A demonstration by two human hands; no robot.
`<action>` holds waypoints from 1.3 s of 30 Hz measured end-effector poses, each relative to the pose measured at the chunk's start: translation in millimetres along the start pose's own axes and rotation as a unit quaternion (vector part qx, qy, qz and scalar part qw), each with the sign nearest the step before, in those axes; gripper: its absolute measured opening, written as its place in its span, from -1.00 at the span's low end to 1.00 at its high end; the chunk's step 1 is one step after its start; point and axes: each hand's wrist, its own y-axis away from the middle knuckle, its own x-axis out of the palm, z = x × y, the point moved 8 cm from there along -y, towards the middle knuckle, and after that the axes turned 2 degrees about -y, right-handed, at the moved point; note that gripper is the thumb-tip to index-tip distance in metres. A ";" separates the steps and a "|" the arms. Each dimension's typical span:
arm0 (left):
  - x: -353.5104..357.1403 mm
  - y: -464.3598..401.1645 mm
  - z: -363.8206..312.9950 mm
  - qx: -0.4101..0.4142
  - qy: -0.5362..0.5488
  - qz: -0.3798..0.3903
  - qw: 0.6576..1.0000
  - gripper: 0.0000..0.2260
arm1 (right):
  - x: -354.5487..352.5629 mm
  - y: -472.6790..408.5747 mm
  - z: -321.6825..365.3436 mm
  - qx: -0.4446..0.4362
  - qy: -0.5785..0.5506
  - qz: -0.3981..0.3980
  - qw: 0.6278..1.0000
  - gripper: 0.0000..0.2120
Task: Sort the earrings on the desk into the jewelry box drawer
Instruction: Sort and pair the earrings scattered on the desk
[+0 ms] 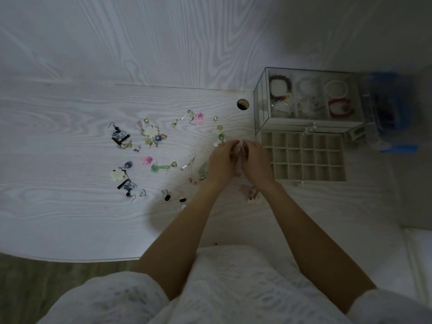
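Your left hand point(221, 160) and right hand point(256, 159) meet, fingers curled around something small and unclear. One open drawer point(304, 177) lies just right; two pink earrings point(198, 119) lie left.

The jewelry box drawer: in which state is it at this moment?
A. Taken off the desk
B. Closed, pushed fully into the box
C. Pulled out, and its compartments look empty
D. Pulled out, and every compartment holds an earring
C: the drawer stands pulled out in front of the jewelry box, and its grid of small compartments shows nothing inside, while the earrings lie scattered on the desk.
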 end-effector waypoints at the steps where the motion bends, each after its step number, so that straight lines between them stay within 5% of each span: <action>1: -2.2 2.4 0.2 0.009 0.010 0.005 1.000 -0.67 | 0.2 1.0 -0.9 -0.005 -0.005 0.002 1.000 -0.78; 7: -39.0 22.9 -7.9 0.068 0.023 0.021 0.997 -0.68 | -19.8 29.5 3.3 -0.066 -0.011 -0.012 0.998 -0.60; 11: -83.3 54.6 -1.4 0.109 -0.099 -0.047 0.988 -0.78 | -15.8 55.8 -8.7 -0.079 0.009 -0.001 0.997 -0.61; 15: -116.9 91.1 25.3 0.058 -0.178 -0.105 0.977 -0.78 | -3.1 63.2 -2.2 -0.114 0.064 0.000 0.991 -0.75; 21: -119.0 136.0 68.7 -0.062 -0.191 -0.077 0.977 -0.70 | 28.9 52.5 13.9 -0.125 0.103 0.032 0.986 -0.82; 31: -110.6 143.6 70.0 -0.091 -0.120 -0.069 0.986 -0.68 | 57.7 68.0 47.4 -0.124 -0.016 0.108 0.986 -0.70; 39: -147.6 79.0 86.5 -0.074 -0.221 -0.086 0.969 -0.70 | 48.9 25.5 75.1 -0.200 0.079 0.090 0.972 -0.75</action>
